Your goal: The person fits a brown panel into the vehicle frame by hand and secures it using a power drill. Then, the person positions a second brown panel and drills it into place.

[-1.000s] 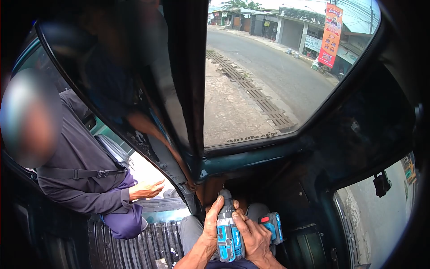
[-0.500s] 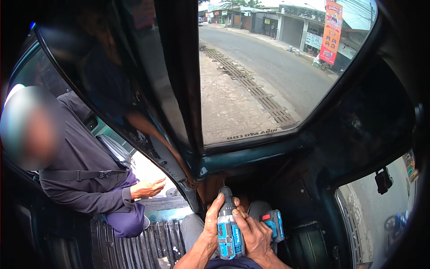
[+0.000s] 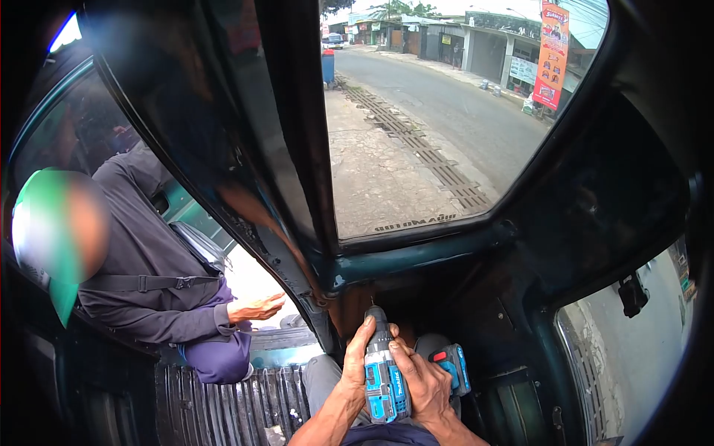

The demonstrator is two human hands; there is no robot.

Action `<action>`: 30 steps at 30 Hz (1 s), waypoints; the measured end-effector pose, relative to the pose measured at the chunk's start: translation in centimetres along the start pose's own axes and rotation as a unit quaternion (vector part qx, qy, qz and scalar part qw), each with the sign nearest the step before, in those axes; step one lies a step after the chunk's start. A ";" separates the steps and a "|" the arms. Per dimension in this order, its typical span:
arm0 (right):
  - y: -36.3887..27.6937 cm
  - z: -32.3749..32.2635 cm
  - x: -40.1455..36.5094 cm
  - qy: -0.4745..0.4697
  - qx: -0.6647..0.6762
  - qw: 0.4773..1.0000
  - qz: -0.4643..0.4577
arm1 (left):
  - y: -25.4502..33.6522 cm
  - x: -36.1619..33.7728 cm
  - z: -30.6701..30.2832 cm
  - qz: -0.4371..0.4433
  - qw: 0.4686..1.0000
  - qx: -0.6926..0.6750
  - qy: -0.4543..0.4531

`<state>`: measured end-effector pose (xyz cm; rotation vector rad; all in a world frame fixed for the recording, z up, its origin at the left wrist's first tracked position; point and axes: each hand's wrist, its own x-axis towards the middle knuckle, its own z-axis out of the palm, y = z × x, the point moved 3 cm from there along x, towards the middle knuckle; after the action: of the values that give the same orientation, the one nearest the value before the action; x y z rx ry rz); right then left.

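Note:
A blue and black cordless drill (image 3: 386, 383) is held between my two hands, low in the middle of the view, with its chuck pointing away from me. My left hand (image 3: 355, 360) wraps the left side of the body, its thumb up along the chuck. From the right, my right hand (image 3: 422, 380) closes around the drill, hiding its handle. Beyond that hand sticks out the battery pack (image 3: 455, 369) with a red button. A thin drill bit (image 3: 372, 300) points at the dark panel below the window frame (image 3: 416, 251).
At left, a person (image 3: 152, 245) in a dark jacket and green cap sits by the vehicle's opening. Ribbed black flooring (image 3: 230, 409) runs below. Through the windows show a street (image 3: 439, 97), an orange banner (image 3: 551, 56) and a dark mirror-like fitting (image 3: 634, 295).
The view has shifted slightly, so the seated person appears farther right, with more of the green cap showing. Both hands keep the same hold on the drill.

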<state>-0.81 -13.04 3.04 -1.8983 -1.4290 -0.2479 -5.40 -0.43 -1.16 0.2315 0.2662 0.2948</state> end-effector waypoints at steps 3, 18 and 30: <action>-0.1 -0.1 0.0 0.004 -0.001 1.000 -0.006 | 0.0 0.1 0.1 -0.007 1.000 -0.022 -0.017; 0.0 -0.1 0.1 0.007 -0.006 1.000 -0.021 | -0.1 -0.1 0.0 0.001 0.999 -0.018 -0.027; -0.2 -0.4 0.4 0.007 0.000 1.000 -0.008 | 0.0 0.3 -0.5 0.013 0.998 -0.025 -0.053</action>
<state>-0.75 -12.93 3.63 -1.8825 -1.4365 -0.2691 -5.32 -0.23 -1.69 0.2008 0.1504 0.3142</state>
